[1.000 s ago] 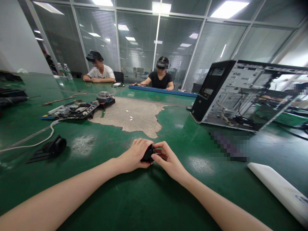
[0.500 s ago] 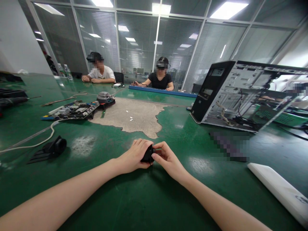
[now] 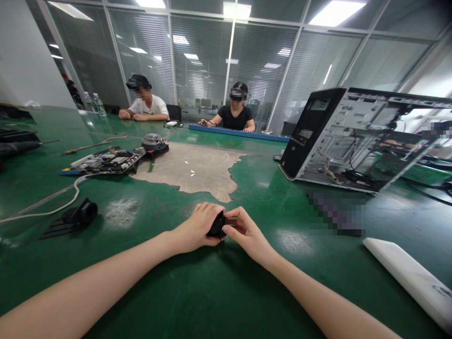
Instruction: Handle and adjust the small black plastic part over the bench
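Observation:
A small black part [image 3: 216,225] is between my hands, just above the green table at the centre of the head view. My left hand [image 3: 198,228] wraps round it from the left, fingers over its top and thumb below. From the right, my right hand [image 3: 246,233] pinches the part's right edge between thumb and fingertips. The fingers partly cover the part, so its full shape is hidden. To the left, a black plastic piece with a round opening [image 3: 80,215] lies on the green table [image 3: 148,292].
A circuit board [image 3: 109,161] and a round fan-like cooler [image 3: 154,142] stand at the back left, near a pale cable [image 3: 76,188]. An open computer case [image 3: 310,136] is at the right, a white block [image 3: 402,278] nearer. Two people sit across the table.

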A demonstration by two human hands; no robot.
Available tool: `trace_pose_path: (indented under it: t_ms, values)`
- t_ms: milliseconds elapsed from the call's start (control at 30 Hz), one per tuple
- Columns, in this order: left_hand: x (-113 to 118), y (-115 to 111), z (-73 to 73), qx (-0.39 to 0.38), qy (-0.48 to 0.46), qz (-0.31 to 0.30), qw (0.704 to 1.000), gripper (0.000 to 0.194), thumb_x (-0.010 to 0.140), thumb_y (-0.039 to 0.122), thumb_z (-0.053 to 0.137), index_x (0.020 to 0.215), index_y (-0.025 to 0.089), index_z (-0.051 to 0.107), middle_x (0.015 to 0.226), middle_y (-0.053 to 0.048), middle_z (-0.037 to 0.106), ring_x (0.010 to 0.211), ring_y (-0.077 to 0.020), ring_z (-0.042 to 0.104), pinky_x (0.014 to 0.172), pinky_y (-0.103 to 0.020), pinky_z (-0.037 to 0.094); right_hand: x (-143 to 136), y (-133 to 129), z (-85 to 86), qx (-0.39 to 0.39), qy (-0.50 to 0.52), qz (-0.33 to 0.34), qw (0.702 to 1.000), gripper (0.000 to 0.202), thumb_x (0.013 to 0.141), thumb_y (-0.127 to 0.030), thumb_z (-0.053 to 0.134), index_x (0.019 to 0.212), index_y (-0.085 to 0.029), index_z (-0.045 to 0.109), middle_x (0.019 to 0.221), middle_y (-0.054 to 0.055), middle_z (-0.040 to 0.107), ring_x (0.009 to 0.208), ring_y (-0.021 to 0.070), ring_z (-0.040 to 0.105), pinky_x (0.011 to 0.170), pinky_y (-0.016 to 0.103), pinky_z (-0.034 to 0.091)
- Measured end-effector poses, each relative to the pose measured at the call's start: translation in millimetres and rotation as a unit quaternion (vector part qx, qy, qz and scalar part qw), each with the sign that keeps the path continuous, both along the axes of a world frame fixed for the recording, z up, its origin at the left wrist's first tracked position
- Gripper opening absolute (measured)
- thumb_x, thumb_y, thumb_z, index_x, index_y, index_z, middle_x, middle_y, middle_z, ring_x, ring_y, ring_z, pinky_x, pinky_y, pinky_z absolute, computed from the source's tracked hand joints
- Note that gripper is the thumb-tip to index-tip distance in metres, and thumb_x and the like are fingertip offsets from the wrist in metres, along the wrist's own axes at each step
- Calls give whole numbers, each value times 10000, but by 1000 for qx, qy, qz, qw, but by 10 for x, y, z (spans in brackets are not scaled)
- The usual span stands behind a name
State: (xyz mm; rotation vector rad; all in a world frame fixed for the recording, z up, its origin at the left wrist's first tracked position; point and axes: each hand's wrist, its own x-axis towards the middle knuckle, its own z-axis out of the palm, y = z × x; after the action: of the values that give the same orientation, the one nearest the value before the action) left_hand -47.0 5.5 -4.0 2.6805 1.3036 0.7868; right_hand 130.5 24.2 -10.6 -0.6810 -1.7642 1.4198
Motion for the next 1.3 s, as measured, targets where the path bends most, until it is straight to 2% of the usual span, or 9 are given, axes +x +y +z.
trace_pose_path:
  t_ms: [133,267,467,667,800,933,1000,1167,1300]
  values:
    - [-3,1,1,-3,4,-1,1000,546,683,247,634,1130,194,324,1082,-63,483,926,-229,424,808,-358,320,11,11,-3,-16,-17,6,1000,301,759,-287,588,1009,-223,433,982,36,523,885,157,550,777,336,467]
    - [-3,0,7,-3,5,-4,1000,543,672,220,627,1123,191,328,1081,-64,479,928,-229,423,808,-356,321,27,5,9,-4,-7,26,1000,283,729,-263,628,934,-227,436,919,4,530,905,147,545,833,333,440]
    - [6,0,0,2,1,0,1000,520,692,257,623,1116,189,329,1060,-61,488,907,-225,428,795,-352,325,9,2,14,-9,7,9,1000,200,766,-322,578,886,-222,452,912,4,516,856,137,545,726,287,466]
    - [-3,5,-4,-1,-2,-2,1000,558,675,229,633,1135,198,318,1080,-58,483,922,-226,426,802,-352,321,11,10,8,-11,-18,2,1000,316,754,-303,591,1017,-223,435,969,34,522,892,159,544,796,347,459]
    - [-4,6,-3,-2,4,-2,1000,556,663,205,630,1125,195,321,1074,-59,484,913,-228,426,796,-356,324,27,-1,16,12,-9,20,1000,274,727,-269,628,931,-230,449,947,7,510,927,151,533,837,336,435]
    - [4,1,-3,1,3,0,1000,549,680,235,623,1134,199,316,1077,-61,481,915,-233,427,799,-362,326,19,-14,23,-3,7,14,1000,214,751,-319,595,885,-226,456,892,-5,506,867,140,542,757,301,456]
    - [5,-1,-2,1,2,1,1000,555,679,235,625,1136,199,313,1076,-60,480,918,-234,427,801,-363,326,9,-15,22,-6,6,9,1000,202,764,-326,576,887,-221,455,878,0,513,847,140,545,734,297,460]
    - [0,1,3,-5,3,1,1000,563,667,217,628,1136,198,315,1067,-56,485,914,-228,428,800,-356,324,4,-6,22,0,-21,-19,1000,280,761,-306,580,991,-218,447,964,30,524,885,154,546,791,336,459]
    - [-5,4,2,-4,6,-1,1000,564,660,203,621,1134,195,316,1074,-60,483,917,-230,427,801,-358,322,20,-13,31,18,-20,9,1000,274,739,-286,608,957,-223,455,946,14,519,920,155,536,816,332,456]
